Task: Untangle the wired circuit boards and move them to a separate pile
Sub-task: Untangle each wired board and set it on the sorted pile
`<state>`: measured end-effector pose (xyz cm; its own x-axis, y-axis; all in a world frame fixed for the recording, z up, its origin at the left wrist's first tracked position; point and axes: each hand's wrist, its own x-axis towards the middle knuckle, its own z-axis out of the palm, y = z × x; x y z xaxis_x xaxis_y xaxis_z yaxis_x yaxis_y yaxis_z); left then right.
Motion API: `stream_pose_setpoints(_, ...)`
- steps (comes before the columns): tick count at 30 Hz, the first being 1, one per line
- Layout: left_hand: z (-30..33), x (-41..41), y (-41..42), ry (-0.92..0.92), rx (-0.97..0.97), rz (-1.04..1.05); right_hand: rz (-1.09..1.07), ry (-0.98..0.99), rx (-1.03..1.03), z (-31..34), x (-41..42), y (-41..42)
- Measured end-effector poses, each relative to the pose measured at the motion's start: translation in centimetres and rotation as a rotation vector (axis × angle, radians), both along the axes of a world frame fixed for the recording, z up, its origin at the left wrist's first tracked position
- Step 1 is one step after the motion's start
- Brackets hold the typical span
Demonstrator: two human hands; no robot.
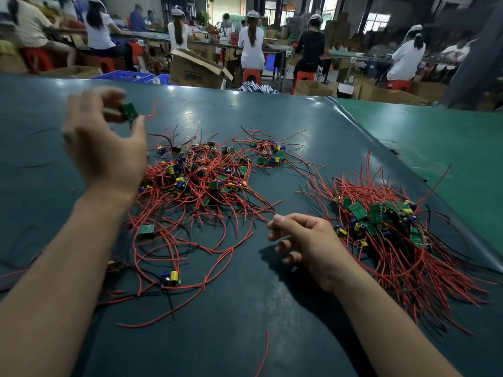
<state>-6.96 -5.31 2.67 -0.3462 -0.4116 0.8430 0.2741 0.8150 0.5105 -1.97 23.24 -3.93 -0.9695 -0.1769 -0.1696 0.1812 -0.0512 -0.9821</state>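
A tangled heap of small green circuit boards with red and black wires (206, 175) lies at the centre of the dark green table. A tidier pile of wired boards (381, 221) sits to the right, its wires fanned toward me. My left hand (106, 142) is raised above the table's left side and pinches one green circuit board (129, 111) between thumb and fingers; the hand is blurred. My right hand (307, 240) hovers low between the two piles with loosely curled fingers and holds nothing. Two loose boards, one green (147, 229) and one with capacitors (171, 278), lie near me.
The table (245, 336) has a lighter green mat (435, 137) at its right. Beyond the far edge stand cardboard boxes (196, 69), blue crates (128, 76) and red stools, with several seated workers at long benches.
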Motion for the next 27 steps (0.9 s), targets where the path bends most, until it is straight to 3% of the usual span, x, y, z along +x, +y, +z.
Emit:
stream_pose_setpoints(5, -2.1, 1.5, 7.5, 0.102, -0.438, -0.319, 0.023, -0.002, -0.072, 0.2, 0.0, 0.0)
stream_pose_setpoints(8, -5.5, 2.5, 9.9, 0.022, -0.517, -0.477, 0.044, -0.041, -0.206, 0.4, 0.0, -0.3)
stream_pose_setpoints(16, -8.3, 4.0, 12.5, -0.144, -0.512, -0.864, -0.192, 0.059, -0.217, -0.5, -0.6, -0.7)
stream_pose_setpoints(19, -8.5, 4.6, 12.8, -0.189, -0.426, -0.945, -0.167, 0.063, -0.272, -0.4, -0.7, -0.2)
stream_pose_setpoints(23, -8.4, 4.6, 12.8, -0.168, -0.284, -0.902, -0.102, 0.148, -0.233, -0.3, -0.6, -0.1)
stream_pose_setpoints(27, -7.9, 4.8, 12.8, -0.114, -0.034, -0.640, -0.215, 0.230, -0.266, -0.2, -0.7, 0.0)
